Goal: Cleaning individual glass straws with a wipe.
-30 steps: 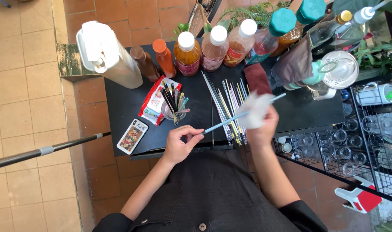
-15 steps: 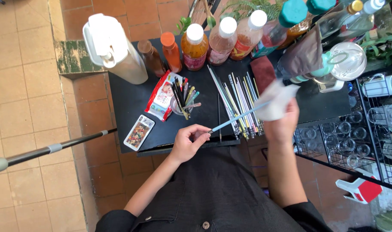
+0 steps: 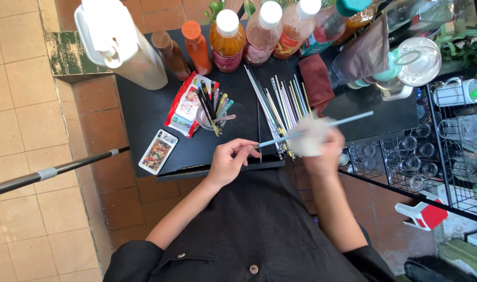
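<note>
The left hand (image 3: 229, 163) pinches the near end of a pale blue straw (image 3: 348, 120) between thumb and fingers (image 3: 247, 148). The right hand (image 3: 324, 149) closes its fingers around a white cloth (image 3: 307, 137) wrapped about the middle of the straw, which slants up to the right above the black bench (image 3: 144, 112). Just beyond the hands lies a row of loose straws (image 3: 280, 102). To the left stand a cup of pens (image 3: 212, 112), a red packet (image 3: 183, 107) and a phone (image 3: 158, 151). Sauce bottles (image 3: 228, 34) line the far edge.
</note>
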